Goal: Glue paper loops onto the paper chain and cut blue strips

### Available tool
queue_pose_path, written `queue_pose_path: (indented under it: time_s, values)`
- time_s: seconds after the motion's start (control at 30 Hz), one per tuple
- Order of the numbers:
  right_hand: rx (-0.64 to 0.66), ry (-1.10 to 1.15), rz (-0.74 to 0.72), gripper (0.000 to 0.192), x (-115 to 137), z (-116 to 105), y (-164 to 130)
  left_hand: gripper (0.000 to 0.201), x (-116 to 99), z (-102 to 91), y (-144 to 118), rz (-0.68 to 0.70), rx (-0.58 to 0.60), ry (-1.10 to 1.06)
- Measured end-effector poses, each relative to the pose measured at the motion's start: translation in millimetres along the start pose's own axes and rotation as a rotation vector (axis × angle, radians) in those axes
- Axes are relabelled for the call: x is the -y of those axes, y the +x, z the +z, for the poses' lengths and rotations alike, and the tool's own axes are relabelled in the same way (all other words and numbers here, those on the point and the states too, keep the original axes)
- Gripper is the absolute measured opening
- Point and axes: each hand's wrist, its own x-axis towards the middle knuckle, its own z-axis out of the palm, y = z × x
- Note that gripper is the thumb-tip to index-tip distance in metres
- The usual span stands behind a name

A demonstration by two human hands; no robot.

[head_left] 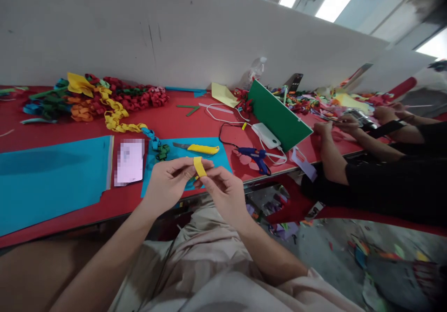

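Note:
My left hand (172, 180) and my right hand (225, 192) meet over the table's front edge, both pinching a short yellow paper strip (199, 167) that looks curved between the fingertips. Beneath them lies a blue paper sheet (167, 150). A yellow utility knife (200, 149) rests on that sheet, just beyond the fingers. To the left, a paper chain (117, 120) of yellow, blue and green links runs down onto the sheet beside my left hand. A blue hot glue gun (252, 153) lies to the right of the sheet.
A phone (129, 162) and a stack of blue paper (52, 177) lie on the left. Colourful paper chains (136, 95) are heaped behind. A green board (279, 116) leans by a white power bank (266, 135) with cables. Co-workers' arms (331, 153) occupy the right; scraps litter the floor.

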Motion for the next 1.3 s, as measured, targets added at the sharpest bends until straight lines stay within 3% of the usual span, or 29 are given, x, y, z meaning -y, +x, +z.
queue_pose_path:
  time_s: [0.13, 0.23, 0.4, 0.5, 0.57, 0.63, 0.77, 0.9, 1.03, 1.1, 1.2, 1.3]
  values:
    - [-0.154, -0.276, -0.181, 0.011, -4, -6, 2, 0.035, 4, 7.7, -6, -0.098, 0.108, -0.31]
    - [-0.212, -0.405, -0.383, 0.009, -2, -16, 6, 0.042, 7, 13.9, -10, -0.078, 0.183, -0.35]
    - [-0.09, -0.554, -0.862, 0.017, 7, -44, 14, 0.054, 12, 24.8, -11, -0.054, 0.219, -0.225]
    - [0.099, -0.755, -0.955, 0.012, 14, -62, 17, 0.058, 15, 32.5, -11, -0.069, 0.277, -0.231]
    - [0.204, -0.866, -0.921, 0.011, 14, -70, 18, 0.057, 17, 35.2, -11, -0.111, 0.331, -0.231]
    - [0.219, -0.912, -0.872, 0.016, 10, -73, 17, 0.054, 20, 33.8, -9, -0.167, 0.371, -0.242]
    - [-0.009, -0.724, -0.751, 0.015, -12, -67, 11, 0.04, 27, 17.4, 1, -0.2, 0.197, -0.22]
    - [-0.126, -0.316, -0.402, 0.01, -30, -58, 3, 0.043, 38, -3.4, 11, -0.005, 0.086, 0.189]
    - [-0.075, -0.056, -0.178, 0.018, -34, -60, 2, 0.036, 48, -10.4, 11, 0.249, 0.232, 0.898]
    - [-0.027, 0.008, -0.124, 0.023, -35, -64, 3, 0.036, 51, -8.7, 9, 0.32, 0.305, 1.13]
    - [-0.01, 0.118, -0.062, 0.024, -41, -70, 2, 0.039, 53, -4.7, 8, 0.367, 0.318, 1.22]
    - [-0.048, 0.201, -0.004, 0.024, -49, -74, 3, 0.048, 55, -6.1, 10, 0.38, 0.284, 1.176]
